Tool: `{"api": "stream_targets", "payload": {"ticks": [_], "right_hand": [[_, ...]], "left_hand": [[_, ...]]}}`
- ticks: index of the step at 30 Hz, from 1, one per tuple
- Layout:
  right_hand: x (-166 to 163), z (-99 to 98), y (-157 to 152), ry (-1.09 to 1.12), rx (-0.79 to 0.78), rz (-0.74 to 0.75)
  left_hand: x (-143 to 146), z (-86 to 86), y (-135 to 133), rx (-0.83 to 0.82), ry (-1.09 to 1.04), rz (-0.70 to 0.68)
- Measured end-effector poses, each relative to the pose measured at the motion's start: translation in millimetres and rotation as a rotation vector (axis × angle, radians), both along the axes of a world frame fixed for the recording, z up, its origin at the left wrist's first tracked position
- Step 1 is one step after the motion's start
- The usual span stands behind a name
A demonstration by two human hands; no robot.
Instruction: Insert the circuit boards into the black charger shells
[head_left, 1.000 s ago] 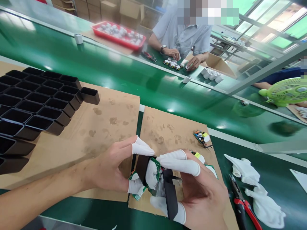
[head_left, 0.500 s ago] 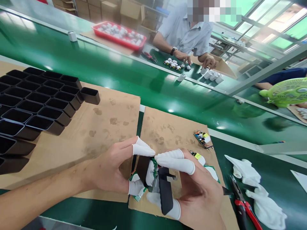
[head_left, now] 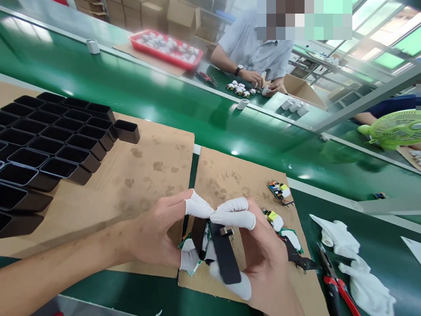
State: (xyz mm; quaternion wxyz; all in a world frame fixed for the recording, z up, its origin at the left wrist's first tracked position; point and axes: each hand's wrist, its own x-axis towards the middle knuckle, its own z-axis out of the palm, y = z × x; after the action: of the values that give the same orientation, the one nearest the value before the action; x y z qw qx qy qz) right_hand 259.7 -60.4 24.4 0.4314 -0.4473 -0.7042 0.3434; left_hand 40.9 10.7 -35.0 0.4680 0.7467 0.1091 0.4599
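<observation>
In the head view, my left hand, with white finger cots on, grips a black plastic case by its sides. A circuit board with white filler sits mostly inside it, a narrow strip showing at the opening. My right hand, also in finger cots, pinches a black end cap with metal plug prongs against that opening. The cap is tilted, with a gap toward its lower end. Under my left thumb lies another green board, partly hidden. More boards lie right of my right hand.
Several empty black cases stand at left on cardboard. At right are red-handled pliers and white finger cots. Beyond the green belt, a co-worker handles white cases near a red tray and a green fan.
The end cap has moved left and closer to the case, covering most of the board. Small white cases on the belt shifted left. The co-worker's hands came together around a white case.
</observation>
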Motion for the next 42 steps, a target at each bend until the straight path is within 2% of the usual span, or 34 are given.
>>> {"api": "stream_targets", "payload": {"ticks": [12, 22, 30, 36, 39, 42], "right_hand": [[-5.4, 3.6, 0.3, 0.046, -0.094, 0.026], [-5.3, 6.1, 0.7, 0.114, -0.041, -0.01], [-2.1, 6.3, -5.7, 0.078, -0.098, 0.017], [-2.6, 5.9, -11.6, 0.194, 0.11, -0.124], [2.2, 16.5, -9.8, 0.243, 0.211, -0.226], [5.2, 32.0, -8.6, 0.264, 0.269, -0.248]], "left_hand": [[1.1, -1.6, -1.5, -0.025, -0.022, 0.02], [1.9, -3.3, 1.3, -0.022, 0.019, 0.062], [2.1, -7.0, -1.2, -0.072, -0.008, 0.021], [-2.2, -4.0, 4.4, -0.053, 0.038, 0.052], [-3.5, 1.3, 9.9, 0.007, 0.061, 0.115], [-3.3, 12.3, 10.8, 0.016, 0.017, 0.175]]}}
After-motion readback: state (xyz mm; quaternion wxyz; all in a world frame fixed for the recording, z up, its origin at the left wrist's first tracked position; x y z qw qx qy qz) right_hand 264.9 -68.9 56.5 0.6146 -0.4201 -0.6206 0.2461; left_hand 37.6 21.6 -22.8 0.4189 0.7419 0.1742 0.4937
